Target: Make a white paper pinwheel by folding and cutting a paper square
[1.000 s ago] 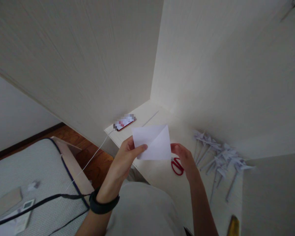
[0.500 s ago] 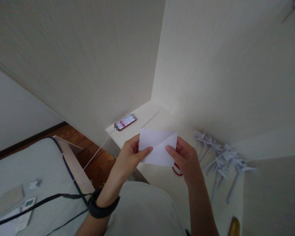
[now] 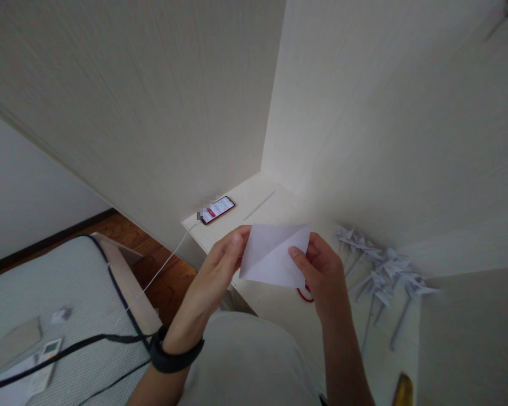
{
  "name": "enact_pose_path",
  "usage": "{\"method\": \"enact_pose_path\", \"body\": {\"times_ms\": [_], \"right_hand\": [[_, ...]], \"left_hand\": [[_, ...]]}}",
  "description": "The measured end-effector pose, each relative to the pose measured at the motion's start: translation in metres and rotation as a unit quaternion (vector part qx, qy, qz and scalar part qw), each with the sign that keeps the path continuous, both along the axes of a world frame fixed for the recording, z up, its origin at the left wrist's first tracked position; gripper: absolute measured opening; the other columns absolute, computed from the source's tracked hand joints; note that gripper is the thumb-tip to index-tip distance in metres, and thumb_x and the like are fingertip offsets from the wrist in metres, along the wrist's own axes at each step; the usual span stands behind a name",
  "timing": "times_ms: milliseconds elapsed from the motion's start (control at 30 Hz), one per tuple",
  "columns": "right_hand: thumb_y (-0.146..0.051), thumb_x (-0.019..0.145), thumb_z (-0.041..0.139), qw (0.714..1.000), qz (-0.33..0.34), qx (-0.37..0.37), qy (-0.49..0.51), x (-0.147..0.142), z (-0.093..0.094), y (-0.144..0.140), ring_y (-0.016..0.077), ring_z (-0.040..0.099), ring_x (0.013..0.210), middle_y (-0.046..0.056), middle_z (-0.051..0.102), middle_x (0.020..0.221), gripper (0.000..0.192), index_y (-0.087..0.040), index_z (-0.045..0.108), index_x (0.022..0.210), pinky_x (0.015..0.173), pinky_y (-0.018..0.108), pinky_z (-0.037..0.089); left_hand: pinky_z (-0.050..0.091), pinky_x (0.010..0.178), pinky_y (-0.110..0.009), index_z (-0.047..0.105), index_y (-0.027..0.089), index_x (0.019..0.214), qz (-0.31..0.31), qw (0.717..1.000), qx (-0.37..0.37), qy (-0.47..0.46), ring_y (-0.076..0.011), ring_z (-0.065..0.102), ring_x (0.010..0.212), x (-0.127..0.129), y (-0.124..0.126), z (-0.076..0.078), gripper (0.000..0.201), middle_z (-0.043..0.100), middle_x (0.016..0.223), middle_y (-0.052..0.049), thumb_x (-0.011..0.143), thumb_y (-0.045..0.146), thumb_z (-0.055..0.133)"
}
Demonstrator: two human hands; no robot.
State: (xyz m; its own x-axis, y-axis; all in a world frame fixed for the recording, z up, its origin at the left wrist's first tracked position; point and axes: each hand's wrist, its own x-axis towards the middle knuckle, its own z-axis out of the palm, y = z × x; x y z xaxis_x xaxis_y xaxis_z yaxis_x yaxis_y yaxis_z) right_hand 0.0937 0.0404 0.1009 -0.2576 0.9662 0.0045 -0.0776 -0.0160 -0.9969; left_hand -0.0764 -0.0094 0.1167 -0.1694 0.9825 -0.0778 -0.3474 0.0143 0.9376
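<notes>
A white square sheet of paper (image 3: 275, 256) with a diagonal crease is held in front of me above the white tabletop. My right hand (image 3: 322, 268) pinches its right edge, thumb on the front and fingers behind. At the left edge, my left hand (image 3: 220, 262) supports the sheet with fingers partly hidden behind it; its thumb is lifted off the front. Under the paper's lower right corner, a red loop (image 3: 307, 296) shows, mostly covered. Several white paper pinwheels (image 3: 385, 268) on sticks lie to the right of my right hand.
On the white table (image 3: 288, 327), a phone (image 3: 218, 211) with a white cable (image 3: 165, 268) lies by the wall, beside a thin white stick (image 3: 259, 205). Walls meet behind the table. A mattress (image 3: 68, 282) is at left; a yellow object (image 3: 403, 389) is at lower right.
My left thumb has come off the paper's front and moved back beside the fingers. The paper has shifted slightly right and tilted, with my right hand still on it.
</notes>
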Motion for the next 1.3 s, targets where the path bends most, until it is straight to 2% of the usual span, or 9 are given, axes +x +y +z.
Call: {"method": "enact_pose_path", "body": {"times_ms": [67,200,300,633,800,933,1067,1167,1300], "right_hand": [[-0.028,0.084,0.067,1.0,-0.003,0.005,-0.001,-0.001,0.001,-0.001,0.0136,0.064,0.064,-0.001,0.07,0.076,0.01,-0.024,0.065,0.093,0.056,0.022,0.049],[-0.026,0.084,0.067,0.999,-0.008,0.03,-0.03,-0.002,0.005,-0.004,0.0132,0.063,0.063,-0.001,0.069,0.074,0.007,-0.023,0.065,0.09,0.056,0.021,0.048],[-0.024,0.084,0.065,0.998,-0.002,0.047,-0.05,-0.002,0.008,-0.005,0.0127,0.064,0.065,0.0,0.072,0.08,0.009,-0.024,0.066,0.093,0.056,0.021,0.047],[-0.008,0.076,0.058,0.993,0.023,0.1,-0.051,-0.004,0.016,-0.009,0.0148,0.066,0.074,-0.001,0.071,0.082,0.024,-0.024,0.068,0.09,0.061,0.022,0.048],[-0.022,0.088,0.057,0.992,0.01,0.113,-0.064,0.001,0.016,-0.008,0.0129,0.065,0.066,-0.001,0.07,0.074,0.011,-0.024,0.068,0.091,0.058,0.021,0.048],[-0.039,0.093,0.054,0.992,0.036,0.103,-0.062,0.006,0.016,-0.009,0.0123,0.062,0.059,-0.002,0.068,0.067,0.022,-0.023,0.068,0.091,0.058,0.022,0.048],[-0.031,0.081,0.067,0.986,0.088,0.082,-0.116,0.002,0.018,-0.016,0.0166,0.064,0.069,0.0,0.067,0.071,0.013,-0.021,0.067,0.089,0.065,0.026,0.049],[-0.027,0.079,0.066,0.98,0.066,0.075,-0.173,-0.005,0.022,-0.021,0.0171,0.063,0.067,0.001,0.066,0.072,0.007,-0.02,0.063,0.079,0.063,0.027,0.047],[-0.027,0.082,0.062,0.977,0.033,0.088,-0.189,-0.007,0.025,-0.023,0.0157,0.061,0.059,-0.002,0.063,0.06,0.014,-0.02,0.06,0.07,0.06,0.027,0.044]], "left_hand": [[0.049,0.071,-0.028,0.073,0.018,0.104,-0.01,0.999,-0.037,-0.032,-0.0213,0.066,0.088,-0.002,0.001,-0.002,0.057,0.074,0.099,-0.009,0.088,0.066,0.047],[0.044,0.06,-0.021,0.076,0.02,0.094,-0.029,0.997,-0.064,-0.022,-0.0133,0.061,0.074,-0.002,0.006,-0.002,0.031,0.073,0.095,-0.004,0.078,0.046,0.073],[0.042,0.059,-0.017,0.076,0.019,0.089,-0.07,0.995,-0.058,-0.041,-0.0089,0.059,0.069,0.0,0.007,0.001,0.023,0.071,0.083,-0.001,0.07,0.032,0.082],[0.044,0.064,-0.014,0.076,0.018,0.08,-0.089,0.993,-0.052,-0.062,-0.0065,0.061,0.069,0.0,0.006,0.002,0.015,0.071,0.075,0.001,0.068,0.019,0.083],[0.036,0.05,-0.013,0.075,0.018,0.073,-0.035,0.996,-0.056,-0.057,-0.0042,0.052,0.055,0.001,0.006,0.001,0.012,0.065,0.063,0.003,0.067,0.023,0.083],[0.036,0.048,-0.013,0.075,0.019,0.074,0.039,0.996,-0.059,-0.045,-0.0044,0.052,0.054,0.0,0.006,-0.002,0.01,0.066,0.065,0.003,0.069,0.025,0.081],[0.041,0.054,-0.013,0.075,0.021,0.076,0.083,0.995,-0.031,-0.053,-0.0054,0.056,0.059,0.001,0.007,-0.003,0.008,0.069,0.07,0.003,0.07,0.022,0.08],[0.043,0.055,-0.013,0.075,0.021,0.075,0.095,0.994,-0.017,-0.058,-0.0056,0.057,0.06,0.003,0.006,0.0,0.007,0.069,0.07,0.004,0.07,0.022,0.08],[0.043,0.055,-0.014,0.076,0.021,0.077,0.089,0.994,-0.024,-0.05,-0.0064,0.057,0.059,0.003,0.005,0.001,0.008,0.07,0.07,0.003,0.07,0.023,0.08]]}}
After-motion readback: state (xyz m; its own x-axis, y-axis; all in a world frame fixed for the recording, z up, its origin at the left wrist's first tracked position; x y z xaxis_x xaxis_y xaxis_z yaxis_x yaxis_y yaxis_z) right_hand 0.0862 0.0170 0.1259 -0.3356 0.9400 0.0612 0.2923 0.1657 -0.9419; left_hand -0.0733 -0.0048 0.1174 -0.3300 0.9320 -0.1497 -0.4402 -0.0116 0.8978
